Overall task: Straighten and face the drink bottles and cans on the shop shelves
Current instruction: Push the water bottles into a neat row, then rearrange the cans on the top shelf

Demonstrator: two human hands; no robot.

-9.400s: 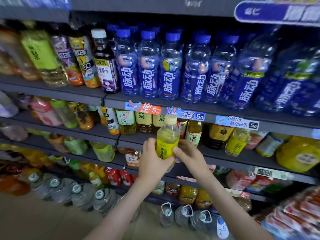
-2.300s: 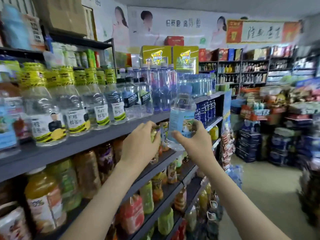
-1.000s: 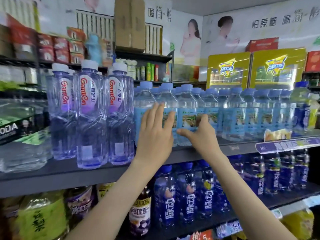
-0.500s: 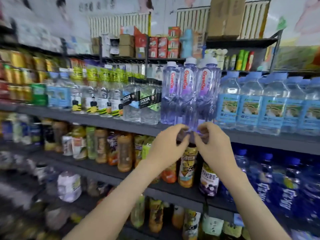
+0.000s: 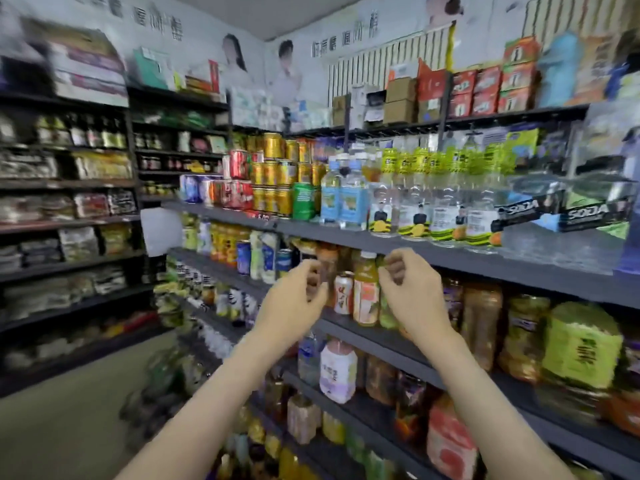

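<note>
Shelves (image 5: 381, 242): dark tiers running from near right to far left, stocked with drinks.
Clear bottles (image 5: 415, 209): upper tier, right of the gold cans (image 5: 273, 176); likely heavy and smooth-walled; hold at the labelled waist.
Hands: left hand (image 5: 294, 303) and right hand (image 5: 412, 292) raised apart before the second tier, fingers loosely curled, holding nothing.
Orange bottle (image 5: 365, 289): upright between the hands, second tier; stiff, probably slippery; grip mid-body.
Small can (image 5: 343, 292): just left of it; light, easily dented.
</note>
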